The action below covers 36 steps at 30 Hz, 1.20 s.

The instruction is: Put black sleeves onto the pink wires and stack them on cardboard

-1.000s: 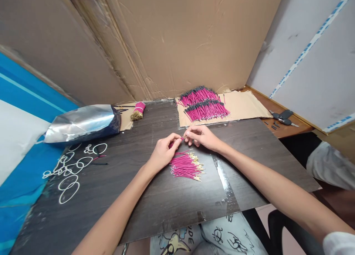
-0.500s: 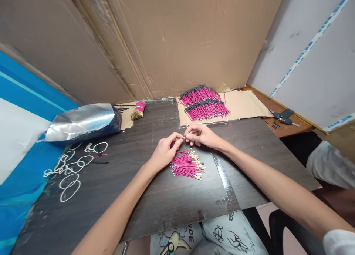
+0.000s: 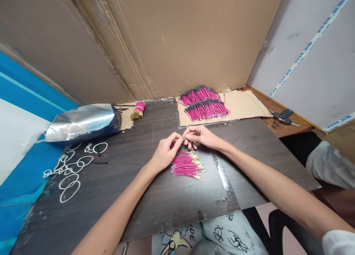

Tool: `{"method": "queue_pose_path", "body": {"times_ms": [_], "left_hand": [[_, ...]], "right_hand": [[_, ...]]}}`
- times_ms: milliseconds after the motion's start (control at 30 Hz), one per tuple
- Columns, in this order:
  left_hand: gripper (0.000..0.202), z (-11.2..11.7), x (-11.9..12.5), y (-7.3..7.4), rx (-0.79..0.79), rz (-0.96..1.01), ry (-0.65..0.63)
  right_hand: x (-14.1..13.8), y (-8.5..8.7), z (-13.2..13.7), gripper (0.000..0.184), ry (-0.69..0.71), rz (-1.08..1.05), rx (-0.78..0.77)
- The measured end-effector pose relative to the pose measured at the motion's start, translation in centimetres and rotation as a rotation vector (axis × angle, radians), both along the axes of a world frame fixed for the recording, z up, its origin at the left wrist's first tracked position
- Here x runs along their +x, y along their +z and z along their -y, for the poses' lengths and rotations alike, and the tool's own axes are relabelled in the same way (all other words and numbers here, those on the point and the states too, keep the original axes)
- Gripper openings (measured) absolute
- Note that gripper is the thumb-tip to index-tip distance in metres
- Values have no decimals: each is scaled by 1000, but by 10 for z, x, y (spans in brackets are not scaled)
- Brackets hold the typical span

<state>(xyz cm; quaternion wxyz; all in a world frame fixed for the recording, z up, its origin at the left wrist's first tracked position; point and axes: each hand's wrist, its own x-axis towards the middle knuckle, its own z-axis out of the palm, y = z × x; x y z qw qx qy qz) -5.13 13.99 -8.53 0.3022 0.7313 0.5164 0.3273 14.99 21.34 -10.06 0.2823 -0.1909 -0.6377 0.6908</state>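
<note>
My left hand [image 3: 165, 150] is closed in a pinch on a pink wire, a bit of which shows under its fingers. The wire's gold-coloured tip [image 3: 183, 138] sticks out between my two hands. From the other side, my right hand [image 3: 202, 136] pinches at that tip with thumb and index finger; its other fingers are curled loosely below. Just under both hands lies a pile of short pink wires [image 3: 185, 165], their gold ends pointing right. Whether more than one wire is held, I cannot tell.
Pink wires with black ends [image 3: 206, 108] lie in two rows on a cardboard sheet [image 3: 249, 103]. A banded wire bundle [image 3: 139, 108], a silver bag [image 3: 83, 121] and white rubber bands [image 3: 69, 186] are at left. Black cutters [image 3: 283, 116] lie at right.
The fingers of my right hand have shifted slightly at the wire's tip, the lower ones reaching a little further down. My left hand and the piles stay put.
</note>
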Motion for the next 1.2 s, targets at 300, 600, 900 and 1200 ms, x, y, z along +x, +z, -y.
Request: {"method": "queue_pose_path", "body": {"times_ms": [300, 600, 900, 1200], "left_hand": [[27, -3, -1, -3, -3, 2, 25], [28, -4, -1, -2, -21, 42, 29], [28, -4, -3, -4, -47, 73, 12], [29, -7, -6, -3, -135, 205, -29]], "right_hand": [[-5, -2, 13, 23, -183, 120, 197], [-3, -2, 8, 29, -118, 33, 110], [-4, -1, 12, 18, -182, 77, 225], [-4, -1, 17, 14, -262, 142, 471]]}}
